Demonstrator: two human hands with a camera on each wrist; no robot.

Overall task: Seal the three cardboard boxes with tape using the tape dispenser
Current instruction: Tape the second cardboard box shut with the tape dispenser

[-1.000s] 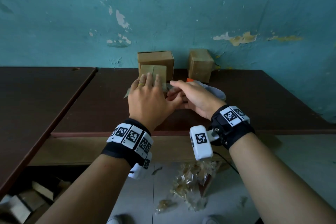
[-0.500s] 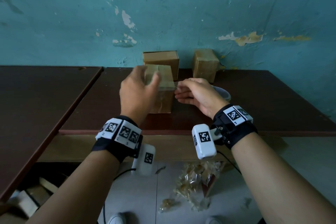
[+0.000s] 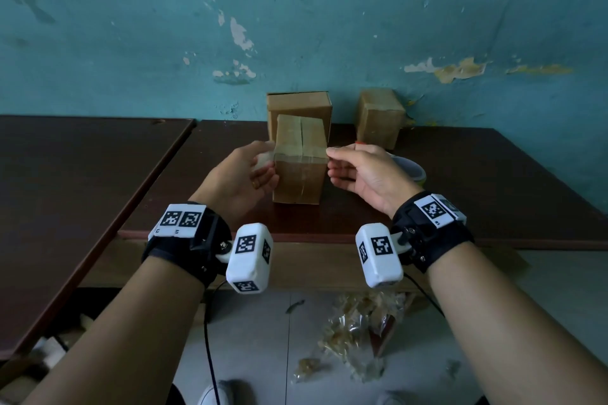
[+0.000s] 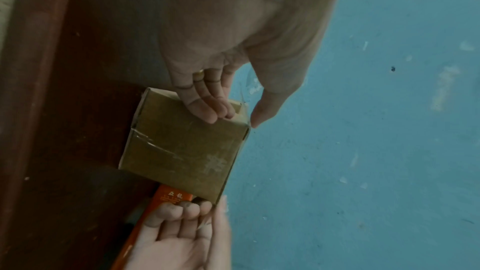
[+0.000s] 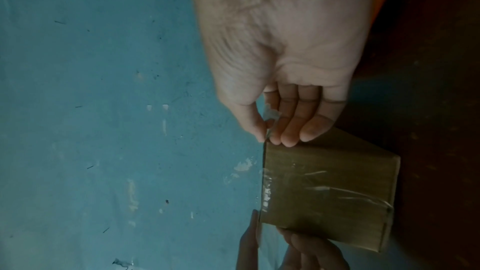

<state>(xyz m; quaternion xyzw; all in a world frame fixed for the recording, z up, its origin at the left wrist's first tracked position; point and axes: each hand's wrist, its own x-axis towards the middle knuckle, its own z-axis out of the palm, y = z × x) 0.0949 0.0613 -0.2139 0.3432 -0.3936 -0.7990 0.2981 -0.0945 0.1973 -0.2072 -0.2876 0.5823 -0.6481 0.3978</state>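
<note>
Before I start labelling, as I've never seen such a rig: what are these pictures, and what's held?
No machine: a person wears a camera on the head and one on each wrist. The wide picture looks down from the head; the two others look along each hand. On the brown table stand a front box, a larger box behind it and a third box, plus an orange tape dispenser. The right hand pinches a clear tape strip at the front box's top edge; fingertips of the left hand touch its other side.
</note>
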